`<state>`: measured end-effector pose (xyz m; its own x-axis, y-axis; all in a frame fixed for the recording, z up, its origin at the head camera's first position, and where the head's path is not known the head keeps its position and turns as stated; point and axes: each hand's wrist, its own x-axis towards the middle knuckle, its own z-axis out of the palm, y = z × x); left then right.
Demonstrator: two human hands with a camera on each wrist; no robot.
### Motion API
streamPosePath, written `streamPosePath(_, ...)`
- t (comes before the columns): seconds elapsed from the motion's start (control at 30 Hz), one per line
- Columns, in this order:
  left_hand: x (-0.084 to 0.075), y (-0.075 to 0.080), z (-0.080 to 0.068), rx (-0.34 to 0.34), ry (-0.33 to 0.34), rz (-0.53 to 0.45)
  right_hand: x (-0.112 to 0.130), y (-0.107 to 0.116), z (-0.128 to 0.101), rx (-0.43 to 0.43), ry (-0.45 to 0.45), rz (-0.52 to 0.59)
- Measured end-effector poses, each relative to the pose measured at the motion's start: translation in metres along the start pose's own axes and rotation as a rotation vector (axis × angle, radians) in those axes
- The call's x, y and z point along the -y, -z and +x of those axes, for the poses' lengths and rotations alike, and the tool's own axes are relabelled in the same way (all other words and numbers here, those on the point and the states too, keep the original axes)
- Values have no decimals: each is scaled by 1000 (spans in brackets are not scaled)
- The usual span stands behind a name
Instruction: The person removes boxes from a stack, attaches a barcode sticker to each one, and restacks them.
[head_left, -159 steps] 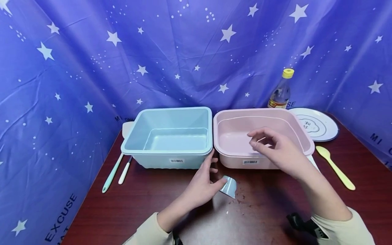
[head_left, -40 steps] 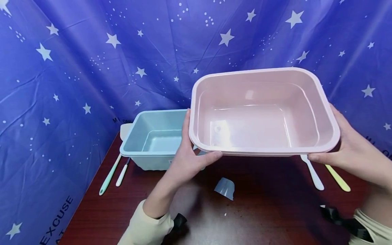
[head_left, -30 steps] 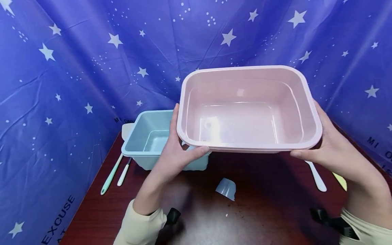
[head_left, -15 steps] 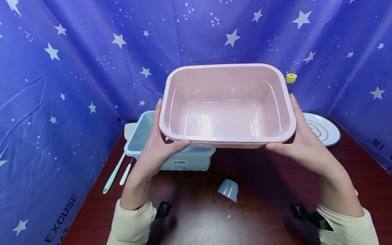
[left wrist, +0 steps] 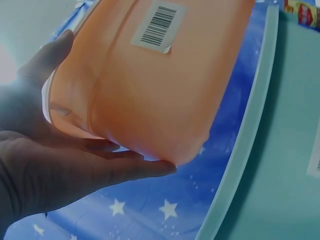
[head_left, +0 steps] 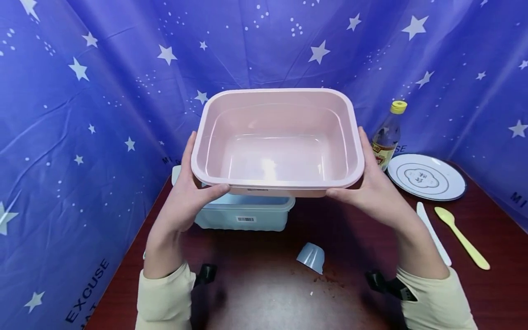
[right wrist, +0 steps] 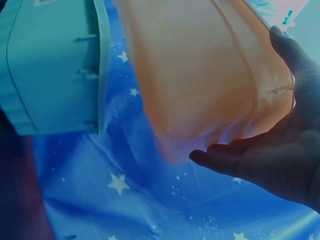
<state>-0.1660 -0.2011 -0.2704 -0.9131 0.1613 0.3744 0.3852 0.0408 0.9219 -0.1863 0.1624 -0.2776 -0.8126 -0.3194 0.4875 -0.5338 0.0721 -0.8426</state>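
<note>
Both hands gripped the pink tub off the tabletop, one at each short end. Left hand had thumb curled over the front rim, fingers under the base, as the left wrist view showed. Right hand mirrored it at the other end, thumb along the front rim, fingers beneath. Tub was held roughly level, open side up, nothing inside, hovering above the blue tub w/ a clear gap between the two; barcode sticker showed on the pink tub's outer wall.

L to R on the tabletop: blue tub sat toward the back left, mostly hidden under the pink one, its front wall w/ a barcode label facing the near edge. Small grey-blue scrap lay near the middle, toward the near edge, w/ a few crumbs just beside it. Bottle w/ yellow cap stood at the back right against the starry blue cloth. White plate lay just right of it. White utensil and yellow spoon lay side by side near the right edge, apart from each other.
</note>
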Motion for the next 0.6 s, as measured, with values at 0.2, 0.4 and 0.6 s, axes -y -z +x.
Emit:
streamPosePath(0.2, 1, 19, -2, 6, -1, 8, -6, -15, 6, 10, -34, -74)
streamPosePath(0.4, -1, 33, -6, -11, 1, -42, -8, -32, 14, 16, 23, 7)
streamPosePath(0.6, -5, 48, -14, -39, 6, -47, -10, -52, 25, 29, 70, 80)
